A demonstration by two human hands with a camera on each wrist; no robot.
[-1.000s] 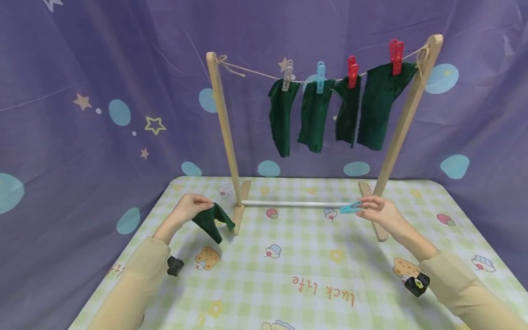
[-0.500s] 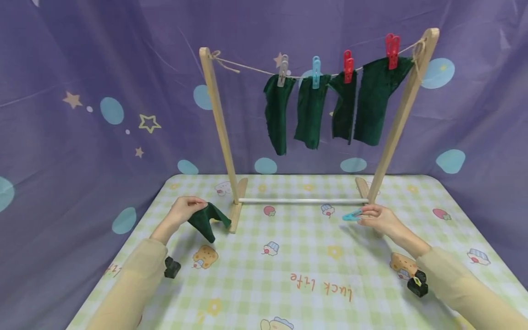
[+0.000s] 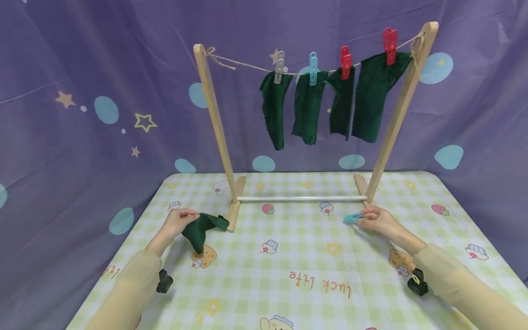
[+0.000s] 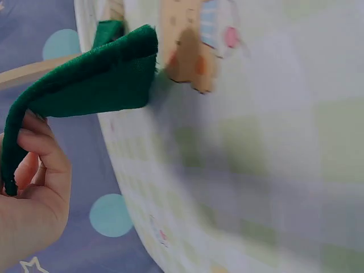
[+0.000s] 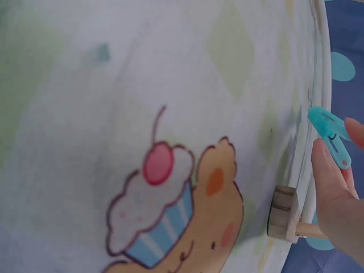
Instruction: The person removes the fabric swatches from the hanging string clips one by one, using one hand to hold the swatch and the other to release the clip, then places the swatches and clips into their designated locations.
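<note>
My left hand (image 3: 176, 223) pinches a dark green piece of cloth (image 3: 198, 233) by its upper edge, in front of the rack's left foot. In the left wrist view the cloth (image 4: 96, 85) drapes over the fingers, its lower part hanging above the tablecloth. My right hand (image 3: 381, 220) holds a light blue clothespin (image 3: 353, 217) between thumb and fingers, near the rack's right foot. The right wrist view shows the clothespin (image 5: 330, 133) with its handle end between thumb and fingers and its nose pointing away.
A wooden rack (image 3: 216, 123) stands at the back with a string (image 3: 247, 65) across its top. Several green cloths (image 3: 305, 110) hang there under grey, blue and red clothespins (image 3: 345, 64). A white rod (image 3: 301, 199) joins the feet. A checked tablecloth (image 3: 309, 266) covers the table.
The left hand and its green cloth have come lower and a little left. The right hand has lowered slightly with the clothespin. The head view has also shifted a little.
</note>
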